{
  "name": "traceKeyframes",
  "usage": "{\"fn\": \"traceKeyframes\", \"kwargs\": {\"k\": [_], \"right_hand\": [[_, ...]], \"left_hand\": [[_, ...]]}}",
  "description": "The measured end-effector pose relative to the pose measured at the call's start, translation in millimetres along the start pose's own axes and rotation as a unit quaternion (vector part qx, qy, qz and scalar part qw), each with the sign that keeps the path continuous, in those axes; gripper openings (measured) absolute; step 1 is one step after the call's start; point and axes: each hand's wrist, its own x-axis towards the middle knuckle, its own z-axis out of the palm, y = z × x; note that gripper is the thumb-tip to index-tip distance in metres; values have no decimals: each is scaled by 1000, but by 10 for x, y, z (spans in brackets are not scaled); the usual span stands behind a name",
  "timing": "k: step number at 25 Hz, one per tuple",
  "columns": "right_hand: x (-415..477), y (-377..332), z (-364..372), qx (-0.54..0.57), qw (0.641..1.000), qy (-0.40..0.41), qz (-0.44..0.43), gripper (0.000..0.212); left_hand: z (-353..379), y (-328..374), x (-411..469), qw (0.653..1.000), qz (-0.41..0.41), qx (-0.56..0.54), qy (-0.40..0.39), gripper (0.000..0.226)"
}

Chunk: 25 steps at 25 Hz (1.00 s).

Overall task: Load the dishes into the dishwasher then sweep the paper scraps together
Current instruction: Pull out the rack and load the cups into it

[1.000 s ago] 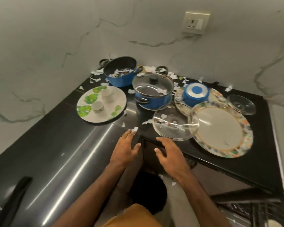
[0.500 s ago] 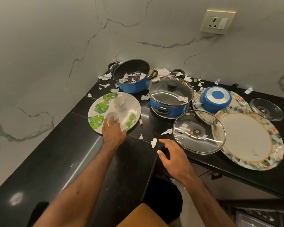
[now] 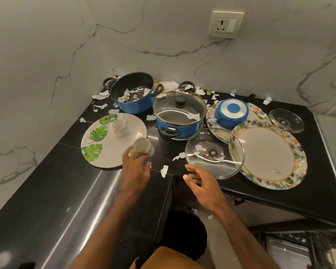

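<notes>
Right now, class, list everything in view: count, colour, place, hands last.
Open pot: one, blue, back, scraps inside.
Lidded pot: one, blue, centre.
Floral plates: two, multicoloured rims, right; front, rear.
Upturned pot: one, blue, on the rear floral plate.
Loose glass lids: two, clear; large front centre, small far right.
Leaf plate: one, white and green, left.
Cups: two, white; one on the leaf plate, one lifted at its near edge.
Paper scraps: many, white, scattered.
Socket: one, cream, wall.
Counter: one, black.
Left hand: grips the lifted cup.
Right hand: open, above the counter edge.
</notes>
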Motion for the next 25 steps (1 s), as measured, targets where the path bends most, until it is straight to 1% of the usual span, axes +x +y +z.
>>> {"fn": "traceKeyframes", "kwargs": {"k": [2, 4, 6, 7, 9, 12, 13, 15, 17, 19, 21, 22, 23, 24, 25], "right_hand": [[22, 49, -107, 81, 995, 22, 46, 35], [-7, 124, -258, 164, 981, 59, 90, 30], [-115, 216, -495, 276, 944, 111, 139, 33], [-206, 301, -663, 324, 924, 140, 150, 37], [-419, 489, -1016, 379, 894, 187, 150, 40], [-844, 794, -1612, 430, 859, 244, 134, 30], [-1003, 884, -1807, 447, 850, 251, 122, 30], [-1339, 1104, -2173, 475, 830, 275, 98, 39], [-1705, 1370, -2510, 475, 815, 322, 82, 46], [-2064, 1634, -2765, 464, 794, 383, 91, 48], [-2443, 1920, -2965, 451, 755, 460, 126, 53], [-2665, 2075, -3066, 438, 732, 500, 151, 54], [-2862, 2236, -3143, 427, 711, 532, 172, 56], [-3047, 2418, -3195, 418, 692, 557, 191, 57], [-3233, 2609, -3239, 409, 678, 574, 209, 58]], "left_hand": [[178, 395, -164, 992, 112, -47, -13, 26], [382, 832, -298, 972, 207, -92, -69, 25], [579, 1280, -416, 949, 258, -135, -120, 24], [698, 1499, -463, 941, 267, -157, -140, 23], [914, 1886, -524, 929, 260, -200, -173, 21], [1225, 2520, -607, 910, 243, -260, -212, 18], [1304, 2752, -645, 902, 233, -280, -233, 18], [1428, 3234, -729, 875, 209, -326, -292, 16], [1582, 3743, -858, 833, 200, -361, -368, 14], [1809, 4193, -1039, 811, 222, -343, -419, 16], [2090, 4603, -1268, 804, 251, -299, -448, 36], [2274, 4816, -1393, 808, 276, -257, -452, 42], [2430, 5013, -1473, 811, 303, -200, -459, 44], [2574, 5191, -1527, 805, 329, -133, -475, 46], [2730, 5355, -1580, 790, 354, -64, -496, 51]]}}
